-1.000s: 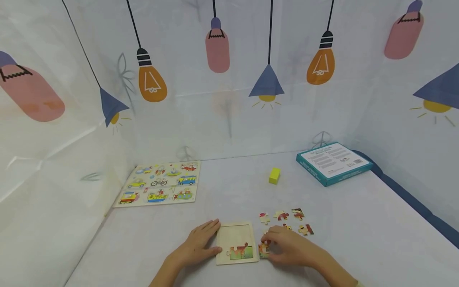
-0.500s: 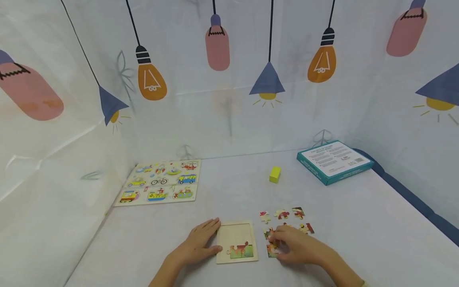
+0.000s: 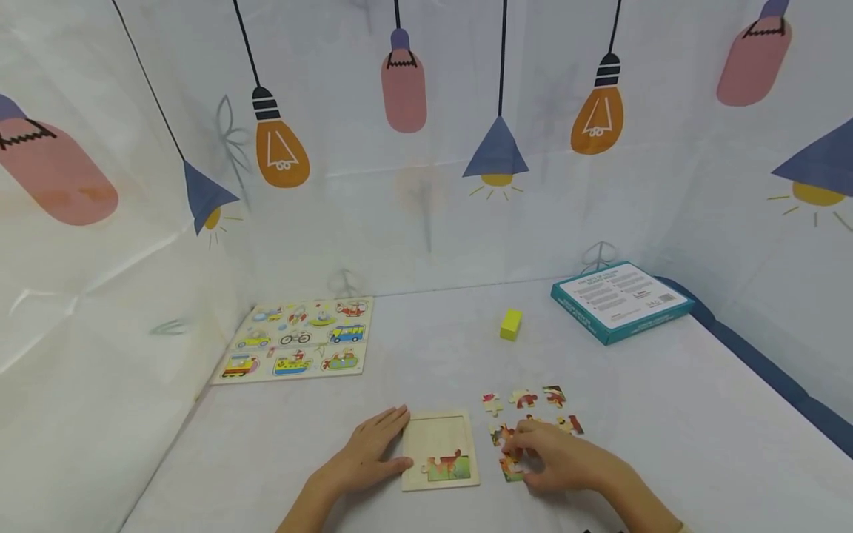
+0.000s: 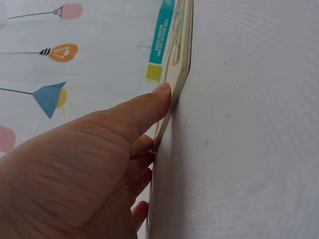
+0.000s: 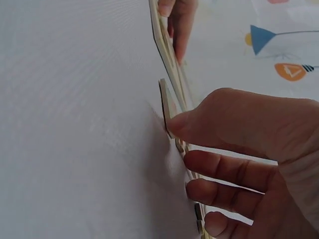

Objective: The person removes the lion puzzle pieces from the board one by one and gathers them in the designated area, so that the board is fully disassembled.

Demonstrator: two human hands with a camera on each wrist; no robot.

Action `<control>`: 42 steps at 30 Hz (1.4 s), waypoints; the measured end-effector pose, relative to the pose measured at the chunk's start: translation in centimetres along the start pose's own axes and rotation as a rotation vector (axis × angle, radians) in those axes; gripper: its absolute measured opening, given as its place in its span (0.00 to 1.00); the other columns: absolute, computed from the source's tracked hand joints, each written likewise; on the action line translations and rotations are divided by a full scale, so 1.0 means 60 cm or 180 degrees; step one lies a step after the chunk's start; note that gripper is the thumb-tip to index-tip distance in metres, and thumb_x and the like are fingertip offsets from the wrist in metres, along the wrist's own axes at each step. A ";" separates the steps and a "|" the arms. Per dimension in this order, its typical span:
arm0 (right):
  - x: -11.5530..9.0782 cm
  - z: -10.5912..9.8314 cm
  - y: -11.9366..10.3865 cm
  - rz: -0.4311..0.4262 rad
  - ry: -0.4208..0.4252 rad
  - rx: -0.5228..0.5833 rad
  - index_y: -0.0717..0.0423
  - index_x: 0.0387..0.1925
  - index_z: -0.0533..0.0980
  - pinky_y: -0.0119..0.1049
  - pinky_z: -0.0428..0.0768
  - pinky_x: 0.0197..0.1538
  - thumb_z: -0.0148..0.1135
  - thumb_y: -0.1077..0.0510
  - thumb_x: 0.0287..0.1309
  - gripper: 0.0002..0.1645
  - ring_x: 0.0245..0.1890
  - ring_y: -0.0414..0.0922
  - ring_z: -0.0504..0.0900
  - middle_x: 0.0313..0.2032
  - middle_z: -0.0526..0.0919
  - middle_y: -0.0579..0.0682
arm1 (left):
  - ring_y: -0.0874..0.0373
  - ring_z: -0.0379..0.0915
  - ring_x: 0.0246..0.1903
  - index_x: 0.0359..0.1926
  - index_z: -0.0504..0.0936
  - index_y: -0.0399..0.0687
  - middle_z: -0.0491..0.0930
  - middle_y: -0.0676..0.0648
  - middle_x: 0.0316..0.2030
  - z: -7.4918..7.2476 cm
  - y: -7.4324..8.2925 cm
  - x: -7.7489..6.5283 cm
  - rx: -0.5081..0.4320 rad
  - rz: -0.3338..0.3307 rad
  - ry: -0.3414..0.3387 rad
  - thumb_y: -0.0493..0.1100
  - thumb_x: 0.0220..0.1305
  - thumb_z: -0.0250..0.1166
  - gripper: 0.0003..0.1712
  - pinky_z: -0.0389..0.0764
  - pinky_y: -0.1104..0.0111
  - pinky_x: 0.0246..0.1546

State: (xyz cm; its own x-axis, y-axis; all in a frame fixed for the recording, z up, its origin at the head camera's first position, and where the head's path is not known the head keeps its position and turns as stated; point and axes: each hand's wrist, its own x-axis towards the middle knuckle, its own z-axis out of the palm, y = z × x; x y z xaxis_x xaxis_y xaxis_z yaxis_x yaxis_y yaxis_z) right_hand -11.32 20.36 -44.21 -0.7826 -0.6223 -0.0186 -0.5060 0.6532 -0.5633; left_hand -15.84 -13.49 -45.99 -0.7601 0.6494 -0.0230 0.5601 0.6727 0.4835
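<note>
My left hand lies along the left edge of a small wooden puzzle tray, fingers extended, with the thumb on the rim in the left wrist view. Joined jigsaw pieces in green and brown fill the tray's lower right part. To the right of the tray, my right hand holds a jigsaw piece between thumb and curled fingers, low over the table. The right wrist view has the thumb against this piece's edge. Other loose pieces lie just beyond, some partly hidden by the hand.
A vehicle picture board lies at the back left. Farther back on the right are a yellow block and a teal-edged box. White printed sheeting rises behind the table.
My right hand has moved right, away from the tray's edge, and the jigsaw piece at its fingers has gone with it. The left hand and tray stay in place.
</note>
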 end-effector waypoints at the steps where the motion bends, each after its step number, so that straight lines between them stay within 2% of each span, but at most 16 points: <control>1: 0.000 -0.001 -0.001 -0.0002 -0.0002 0.0003 0.47 0.42 0.78 0.25 0.71 0.34 0.67 0.56 0.46 0.17 0.32 0.31 0.68 0.31 0.68 0.33 | 0.45 0.50 0.65 0.67 0.58 0.39 0.57 0.43 0.66 0.000 0.000 0.000 -0.0002 0.0000 0.0001 0.63 0.59 0.55 0.44 0.53 0.46 0.60; 7: 0.001 0.000 -0.003 0.0000 0.0035 0.0062 0.46 0.45 0.76 0.24 0.69 0.32 0.69 0.50 0.45 0.22 0.31 0.31 0.68 0.31 0.69 0.33 | 0.45 0.50 0.65 0.67 0.58 0.39 0.57 0.43 0.66 0.000 -0.001 0.000 -0.0041 -0.0020 -0.0008 0.64 0.59 0.55 0.44 0.53 0.46 0.60; 10: 0.004 0.004 -0.004 -0.0087 0.0114 0.0022 0.45 0.44 0.76 0.24 0.70 0.32 0.68 0.48 0.48 0.20 0.31 0.31 0.68 0.31 0.69 0.33 | 0.45 0.50 0.65 0.67 0.58 0.39 0.57 0.43 0.66 0.001 -0.001 0.000 -0.0068 -0.0026 -0.0015 0.64 0.59 0.55 0.45 0.53 0.46 0.60; 18: 0.026 0.015 -0.021 -0.0519 0.0310 -0.0354 0.49 0.45 0.77 0.25 0.74 0.36 0.58 0.45 0.59 0.18 0.33 0.30 0.70 0.39 0.71 0.35 | 0.45 0.50 0.65 0.66 0.59 0.39 0.57 0.42 0.66 0.003 0.000 -0.004 -0.0045 -0.0027 -0.0031 0.64 0.58 0.55 0.45 0.53 0.46 0.60; 22: 0.039 0.017 -0.031 -0.0821 0.0416 -0.0553 0.51 0.45 0.77 0.22 0.73 0.36 0.57 0.48 0.60 0.16 0.34 0.31 0.69 0.41 0.71 0.39 | 0.45 0.51 0.65 0.66 0.59 0.39 0.58 0.42 0.66 0.003 0.000 -0.005 -0.0040 -0.0003 -0.0002 0.64 0.58 0.55 0.45 0.53 0.46 0.60; 25: 0.051 0.018 -0.041 -0.0952 0.0467 -0.0731 0.50 0.46 0.76 0.23 0.74 0.40 0.57 0.49 0.60 0.15 0.37 0.32 0.70 0.42 0.71 0.40 | 0.45 0.51 0.65 0.66 0.59 0.39 0.58 0.42 0.66 0.003 -0.001 -0.005 -0.0037 0.0010 0.0017 0.65 0.58 0.55 0.45 0.53 0.45 0.60; 32: 0.083 0.026 -0.058 -0.0920 0.0264 -0.0929 0.48 0.48 0.75 0.30 0.75 0.46 0.59 0.52 0.58 0.15 0.44 0.36 0.71 0.46 0.71 0.42 | 0.45 0.50 0.65 0.66 0.60 0.39 0.58 0.43 0.66 0.004 -0.002 -0.003 -0.0031 0.0013 0.0042 0.65 0.58 0.55 0.45 0.53 0.45 0.60; 37: 0.103 0.037 -0.065 -0.0997 0.0158 -0.1110 0.48 0.48 0.75 0.29 0.74 0.47 0.59 0.51 0.58 0.16 0.44 0.35 0.72 0.47 0.72 0.42 | 0.45 0.50 0.65 0.66 0.59 0.40 0.58 0.43 0.66 0.004 -0.002 -0.002 -0.0039 -0.0010 0.0040 0.64 0.58 0.55 0.44 0.53 0.46 0.60; 42: 0.115 0.046 -0.073 -0.1167 0.0217 -0.1125 0.49 0.48 0.75 0.25 0.73 0.43 0.60 0.51 0.58 0.17 0.41 0.33 0.71 0.46 0.72 0.43 | 0.45 0.51 0.65 0.66 0.60 0.39 0.58 0.43 0.66 0.003 0.001 -0.004 -0.0052 -0.0007 0.0033 0.64 0.58 0.56 0.44 0.53 0.45 0.60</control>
State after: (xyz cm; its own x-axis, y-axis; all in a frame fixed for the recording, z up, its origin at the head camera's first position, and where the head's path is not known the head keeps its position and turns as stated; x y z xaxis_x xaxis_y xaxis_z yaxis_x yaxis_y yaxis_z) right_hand -13.50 12.02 -44.16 -0.5466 -0.8160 0.1883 -0.8341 0.5105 -0.2089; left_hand -15.59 -13.54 -46.12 -0.7649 0.6440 -0.0150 0.5529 0.6682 0.4978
